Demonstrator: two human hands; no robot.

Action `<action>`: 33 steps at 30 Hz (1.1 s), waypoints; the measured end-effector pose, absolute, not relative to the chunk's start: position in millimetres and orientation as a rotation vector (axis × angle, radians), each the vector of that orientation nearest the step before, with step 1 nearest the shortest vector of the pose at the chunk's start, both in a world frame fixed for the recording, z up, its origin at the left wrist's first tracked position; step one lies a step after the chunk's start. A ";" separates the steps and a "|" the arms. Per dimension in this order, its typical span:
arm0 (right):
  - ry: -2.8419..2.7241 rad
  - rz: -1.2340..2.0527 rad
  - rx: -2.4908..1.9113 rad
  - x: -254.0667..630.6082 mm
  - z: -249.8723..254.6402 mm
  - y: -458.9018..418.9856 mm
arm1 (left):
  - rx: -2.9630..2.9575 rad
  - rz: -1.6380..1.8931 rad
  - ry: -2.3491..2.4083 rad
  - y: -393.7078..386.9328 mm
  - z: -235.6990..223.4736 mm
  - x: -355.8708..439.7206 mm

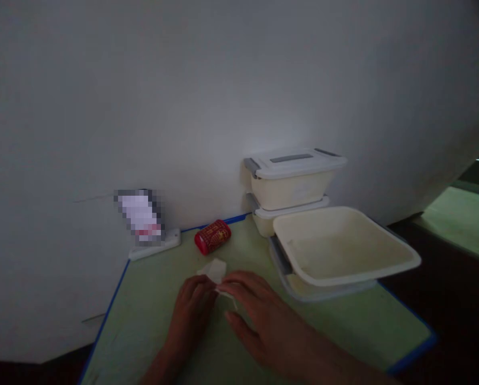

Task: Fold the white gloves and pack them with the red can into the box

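A small, thin white piece, like paper or soft film, sticks up between my two hands just above the green tabletop. I cannot make out its exact kind. My left hand has its fingers bent together and pinches the piece's lower left side. From the right, my right hand reaches in with its fingertips on the piece, and its thumb sits lower. A pale narrow edge shows between that thumb and the fingers. Just beyond the piece, a red cylinder with gold markings lies on its side.
The green table has a blue edge and stands against a grey wall. At the back left, a phone with a blurred screen leans on a white stand. Lidded white boxes are stacked behind an open white tub at right.
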State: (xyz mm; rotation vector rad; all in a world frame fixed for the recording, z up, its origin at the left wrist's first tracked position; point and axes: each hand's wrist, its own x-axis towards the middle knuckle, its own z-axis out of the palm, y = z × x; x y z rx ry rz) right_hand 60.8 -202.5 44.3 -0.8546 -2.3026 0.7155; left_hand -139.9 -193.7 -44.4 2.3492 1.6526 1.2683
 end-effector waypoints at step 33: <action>-1.441 1.523 -0.791 36.5 -34.1 -160.0 | 1.250 1.207 1.154 -199.5 -36.0 -130.8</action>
